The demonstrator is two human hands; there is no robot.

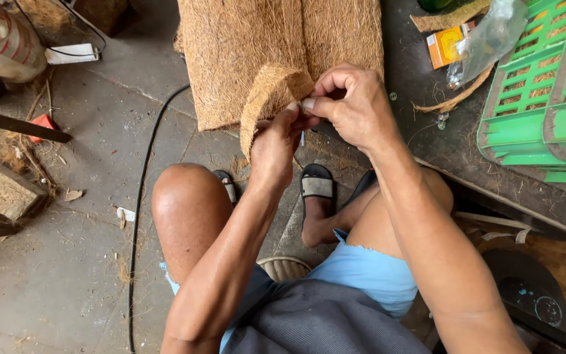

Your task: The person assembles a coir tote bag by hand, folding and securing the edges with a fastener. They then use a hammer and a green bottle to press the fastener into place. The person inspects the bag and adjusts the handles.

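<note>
Both hands, left hand and right hand, pinching the coir mat fold; best kept tight, blue needle just below the fold.

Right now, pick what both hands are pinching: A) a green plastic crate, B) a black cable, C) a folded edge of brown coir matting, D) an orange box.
C: the left hand and right hand meet at the curled edge of the brown coir mat, fingers closed on its fibres.
</note>
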